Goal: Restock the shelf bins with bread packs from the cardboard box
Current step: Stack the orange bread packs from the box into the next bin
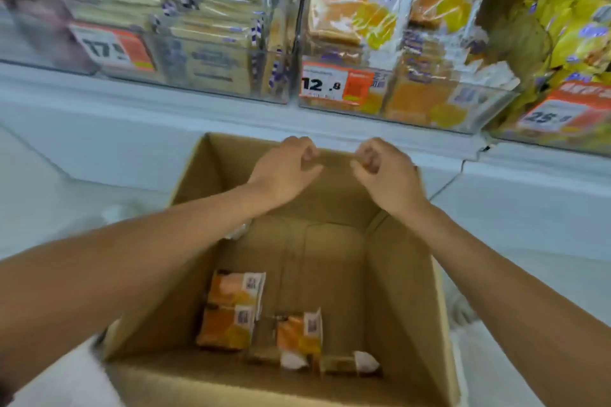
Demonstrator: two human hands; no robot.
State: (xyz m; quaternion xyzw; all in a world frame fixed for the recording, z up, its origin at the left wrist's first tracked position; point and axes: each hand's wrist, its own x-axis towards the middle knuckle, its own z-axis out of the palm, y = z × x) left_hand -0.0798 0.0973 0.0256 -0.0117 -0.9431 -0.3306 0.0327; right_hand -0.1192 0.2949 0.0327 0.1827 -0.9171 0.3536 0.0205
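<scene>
Several clear bins line the shelf edge ahead of us. The middle shelf bin (413, 109), behind its price tag (334, 84), stands well filled with orange packs like ours. Below it the cardboard box (396, 274) sits open, most of its floor showing.

Both our arms reach over the box. Our left hand (287, 172) and right hand (386, 172) hover close together at the rim of the far wall, fingers curled in and nothing held in either. Whether a fingertip brushes that rim we cannot tell.

The bread packs (231, 311) lie deep below the hands, along the near edge of the box floor, so we judge the coming reach goes down and back toward us. Two overlap toward the near-left corner, closer to our left hand. A third pack (299, 337) lies just beside them, its long axis running far to near. The last pack (350, 363), toward the right, lies crosswise.

They are orange-and-yellow film packs with white label panels and white ends. They look soft, so we expect them to want a light grip.
</scene>
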